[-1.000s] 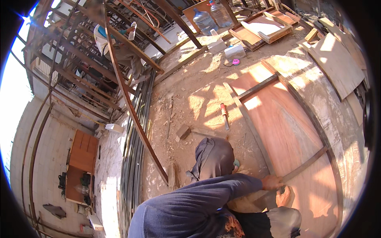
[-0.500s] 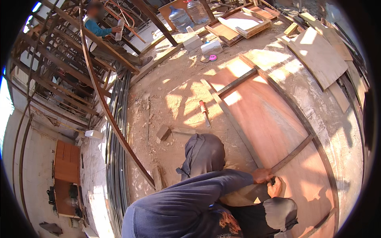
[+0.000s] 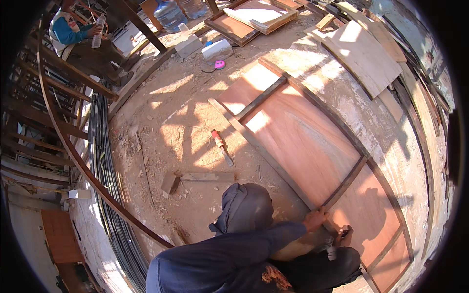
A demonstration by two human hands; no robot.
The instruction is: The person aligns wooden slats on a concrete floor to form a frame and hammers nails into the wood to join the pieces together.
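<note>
Neither my left hand nor my right hand is in view. In front of me a crouching co-worker (image 3: 210,266) in a dark shirt and dark head cloth bends over a plywood panel (image 3: 303,141) with a wooden batten frame. One of the co-worker's hands (image 3: 315,218) rests on the near edge batten, where a cross batten (image 3: 346,181) meets it. The other hand (image 3: 345,236) is closed around a small dark thing that I cannot make out, beside the frame. A chisel-like tool with a red handle (image 3: 218,140) lies on the dirt left of the panel.
A wood block (image 3: 170,183) and a pink tape measure (image 3: 220,64) lie on the ground. Long metal bars (image 3: 100,156) run along the left. Boards (image 3: 364,58) lean at right. Another person (image 3: 73,36) sits at far left, holding a bottle (image 3: 98,31). Large water jugs (image 3: 168,17) stand behind.
My view has shifted, so most of the scene sits further left. The co-worker's hands have moved apart, and the hand with the dark thing has dropped toward the knee.
</note>
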